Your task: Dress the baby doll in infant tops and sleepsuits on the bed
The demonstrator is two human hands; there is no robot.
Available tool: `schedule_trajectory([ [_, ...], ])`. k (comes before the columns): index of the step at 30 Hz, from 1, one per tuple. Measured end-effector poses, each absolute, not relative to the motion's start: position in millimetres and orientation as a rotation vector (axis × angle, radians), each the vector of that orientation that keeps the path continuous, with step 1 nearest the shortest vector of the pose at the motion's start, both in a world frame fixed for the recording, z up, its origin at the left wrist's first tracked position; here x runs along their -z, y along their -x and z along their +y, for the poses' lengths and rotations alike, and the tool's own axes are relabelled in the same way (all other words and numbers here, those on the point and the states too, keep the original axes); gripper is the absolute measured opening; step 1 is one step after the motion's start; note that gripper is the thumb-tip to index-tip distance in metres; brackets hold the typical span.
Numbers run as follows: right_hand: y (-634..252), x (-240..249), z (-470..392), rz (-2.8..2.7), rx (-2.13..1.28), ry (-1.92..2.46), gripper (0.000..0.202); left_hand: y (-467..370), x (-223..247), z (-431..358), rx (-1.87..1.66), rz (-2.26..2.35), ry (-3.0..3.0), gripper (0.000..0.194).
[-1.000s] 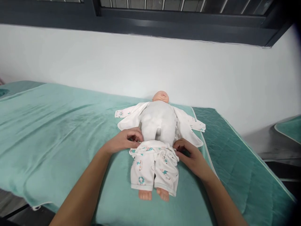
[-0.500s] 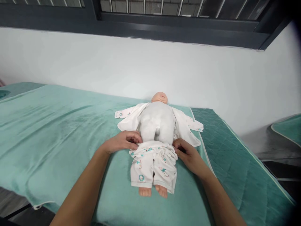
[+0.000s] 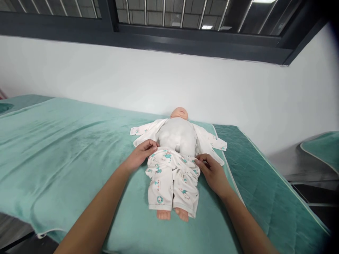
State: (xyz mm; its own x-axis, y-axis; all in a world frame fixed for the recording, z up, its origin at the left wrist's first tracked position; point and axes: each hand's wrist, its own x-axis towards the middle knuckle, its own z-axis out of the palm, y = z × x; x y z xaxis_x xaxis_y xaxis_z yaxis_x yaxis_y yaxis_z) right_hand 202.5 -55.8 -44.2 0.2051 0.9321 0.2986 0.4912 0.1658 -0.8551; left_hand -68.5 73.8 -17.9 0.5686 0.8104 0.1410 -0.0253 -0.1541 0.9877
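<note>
Pants (image 3: 171,167) with tiny unreadable lettering (image 3: 158,188)

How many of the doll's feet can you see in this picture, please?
2: one foot below the trouser leg nearer the left hand, the other foot below the trouser leg nearer the right hand. None appears hidden.

Doll (image 3: 178,131) on its back on green sheet (image 3: 71,151), head by white wall (image 3: 79,76), feet toward the camera. White printed shirt (image 3: 149,133) lies open beneath the torso, sleeves spread to both sides. Printed trousers (image 3: 160,188) cover the legs; waistband slightly slanted, bunched folds near each hip, toes showing below the cuffs. Left hand (image 3: 141,153) pinches one waistband side, right hand (image 3: 213,173) the other. Darker quilted mat (image 3: 265,180) to the right; barred window (image 3: 172,14) above.
</note>
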Motion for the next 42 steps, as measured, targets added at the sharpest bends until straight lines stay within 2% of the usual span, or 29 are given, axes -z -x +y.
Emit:
schedule_trajectory([
  [11, -221.7, 5.9, -18.3, -1.480, -0.462, 1.638, 0.029, 64.3, 20.8, 75.7, -0.819, 0.836, -1.518, 0.031],
  [22, -216.9, 44.0, 2.3, -1.319, -0.673, 1.444, 0.039, 58.7, 23.5, 79.4, -0.840, 0.953, -1.532, 0.027],
  [30, -224.3, 46.1, -0.2, -1.339, -0.701, 1.410, 0.032, 60.9, 21.0, 73.9, -0.755, 0.895, -1.545, 0.022],
  [37, -235.0, 45.4, -5.8, -1.361, -1.006, 1.194, 0.022, 69.1, 13.1, 73.7, -0.663, 0.767, -1.640, 0.038],
  [42, -239.4, 32.9, -15.5, -1.399, -1.186, 1.160, 0.027, 69.3, 13.8, 74.5, -0.635, 0.793, -1.656, 0.032],
])
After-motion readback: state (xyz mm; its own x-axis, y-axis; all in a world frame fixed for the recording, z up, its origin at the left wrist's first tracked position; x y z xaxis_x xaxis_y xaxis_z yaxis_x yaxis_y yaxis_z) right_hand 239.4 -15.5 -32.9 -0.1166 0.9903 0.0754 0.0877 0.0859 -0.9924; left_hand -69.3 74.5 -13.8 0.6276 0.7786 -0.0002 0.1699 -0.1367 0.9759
